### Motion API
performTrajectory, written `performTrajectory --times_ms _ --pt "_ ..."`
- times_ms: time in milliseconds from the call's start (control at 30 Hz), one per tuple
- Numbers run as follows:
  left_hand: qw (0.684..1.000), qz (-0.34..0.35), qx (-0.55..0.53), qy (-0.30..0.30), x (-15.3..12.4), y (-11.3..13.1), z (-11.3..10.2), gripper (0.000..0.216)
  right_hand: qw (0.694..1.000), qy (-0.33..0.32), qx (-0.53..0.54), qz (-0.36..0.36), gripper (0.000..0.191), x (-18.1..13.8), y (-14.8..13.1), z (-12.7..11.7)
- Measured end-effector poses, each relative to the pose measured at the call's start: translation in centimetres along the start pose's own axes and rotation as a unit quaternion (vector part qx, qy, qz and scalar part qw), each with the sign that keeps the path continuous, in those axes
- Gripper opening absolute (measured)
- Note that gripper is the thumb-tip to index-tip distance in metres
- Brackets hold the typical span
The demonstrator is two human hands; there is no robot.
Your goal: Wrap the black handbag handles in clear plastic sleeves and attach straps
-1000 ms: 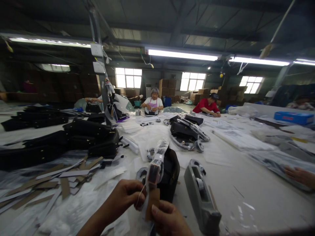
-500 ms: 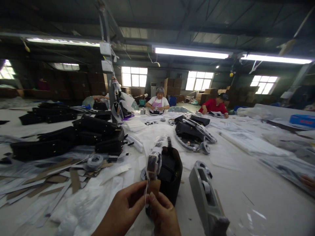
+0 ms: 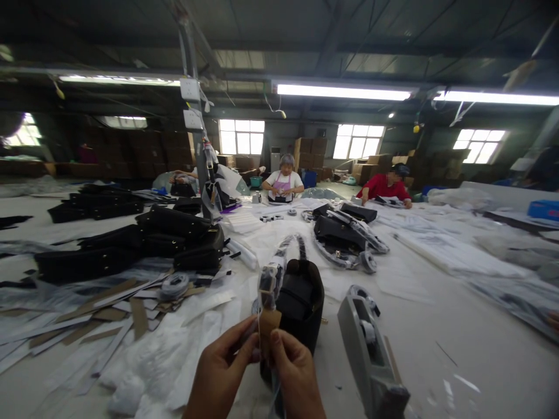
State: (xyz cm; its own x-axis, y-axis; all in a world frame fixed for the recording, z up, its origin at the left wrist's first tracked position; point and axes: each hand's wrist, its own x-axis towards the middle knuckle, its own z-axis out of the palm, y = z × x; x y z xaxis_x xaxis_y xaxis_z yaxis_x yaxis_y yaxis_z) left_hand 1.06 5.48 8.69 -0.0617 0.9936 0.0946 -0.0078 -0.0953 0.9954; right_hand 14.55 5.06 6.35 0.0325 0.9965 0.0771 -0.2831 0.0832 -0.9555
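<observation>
A black handbag (image 3: 301, 294) stands open-topped on the table before me, its strap (image 3: 271, 278) wrapped in clear plastic and raised along the bag's left side. Below the wrapped part, a small piece of brown card (image 3: 269, 326) with a thin white edge is between my hands. My left hand (image 3: 225, 366) pinches at its left edge. From the right, my right hand (image 3: 293, 369) grips its lower corner between thumb and finger. The lower end of what I hold is hidden by my fingers.
A grey tape dispenser (image 3: 371, 349) stands to the right. Card strips (image 3: 113, 314) and crumpled white wrapping (image 3: 144, 361) lie left, below stacked black bags (image 3: 183, 238). More wrapped bags (image 3: 340, 233) lie ahead. Co-workers sit across the table, including a person in red (image 3: 386, 187).
My hands have shifted slightly, with fingers now a little more apart on the brown card, which shows more fully. The whole view has swung slightly left.
</observation>
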Motion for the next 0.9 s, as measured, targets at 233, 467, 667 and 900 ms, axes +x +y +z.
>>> performTrajectory --times_ms 233,467,667,900 --pt "0.972 0.118 0.203 0.002 0.3 1.0 -0.7 0.027 0.979 -0.118 -0.149 -0.080 0.037 -0.9 -0.2 -0.6" --pt "0.947 0.187 0.260 -0.016 0.8 2.5 -2.0 0.024 0.956 -0.045 -0.261 -0.129 0.012 -0.9 -1.9 -2.9" --pt "0.963 0.110 0.230 -0.089 0.6 1.7 -2.5 0.028 0.958 0.040 -0.252 -0.133 0.026 -0.3 -4.2 -4.3" --pt "0.994 -0.061 0.021 -0.084 -1.3 -3.9 0.0 0.052 0.922 0.037 -0.369 -0.114 0.026 1.8 -7.3 -2.4"
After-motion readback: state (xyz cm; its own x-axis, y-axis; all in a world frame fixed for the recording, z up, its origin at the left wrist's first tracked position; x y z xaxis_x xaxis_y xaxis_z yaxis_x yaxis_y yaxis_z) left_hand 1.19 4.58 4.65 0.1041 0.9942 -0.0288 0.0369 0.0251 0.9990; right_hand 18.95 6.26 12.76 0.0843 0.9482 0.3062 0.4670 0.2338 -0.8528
